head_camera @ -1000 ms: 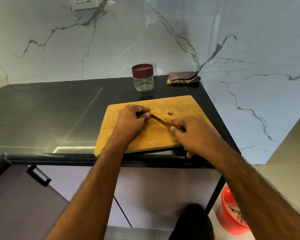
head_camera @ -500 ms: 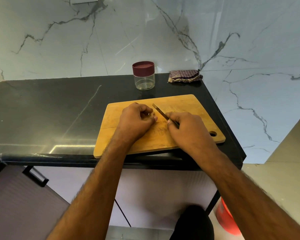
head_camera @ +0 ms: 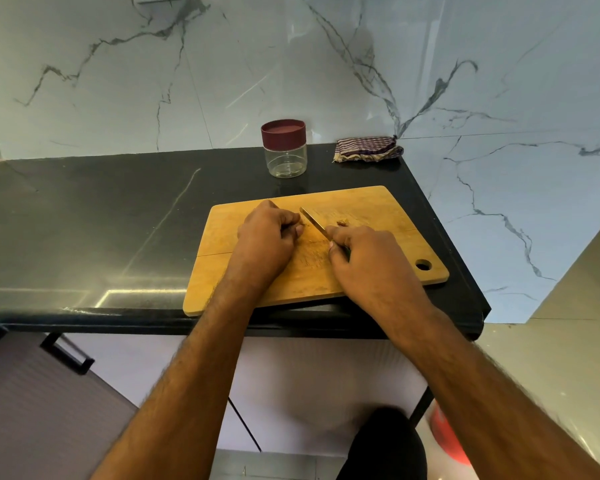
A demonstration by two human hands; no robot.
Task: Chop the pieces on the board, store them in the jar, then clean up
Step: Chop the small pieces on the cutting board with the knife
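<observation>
A wooden cutting board (head_camera: pixel 378 216) lies flat on the black tabletop (head_camera: pixel 84 220), close to its front edge and near its right end, with the hanging hole at the board's near right corner.

Left hand (head_camera: pixel 265 237): resting on the middle of the board, fingers curled under and pressed down on a small brownish piece (head_camera: pixel 301 221) at the fingertips. The piece is mostly hidden; what it is cannot be told.

Right hand (head_camera: pixel 368 258): clamped round the handle of a knife (head_camera: pixel 314 221), forefinger lying along the top. The blade points away and to the left, its tip just beside the left fingertips. Whether the edge touches the board cannot be told.

A second small brown piece (head_camera: pixel 342 222) lies on the board just beyond the right forefinger, on the far side of the blade.

Jar (head_camera: pixel 284 150): clear, upright, dark red lid (head_camera: pixel 283 130) on, standing on the tabletop behind the board and apart from it. It looks empty.

A folded striped cloth (head_camera: pixel 368 149) lies at the back right corner of the tabletop against the marble wall (head_camera: pixel 326 64), to the right of the jar and apart from it.

Below the tabletop, a red bucket (head_camera: pixel 447 441) stands on the floor at lower right, partly hidden by the right forearm.
</observation>
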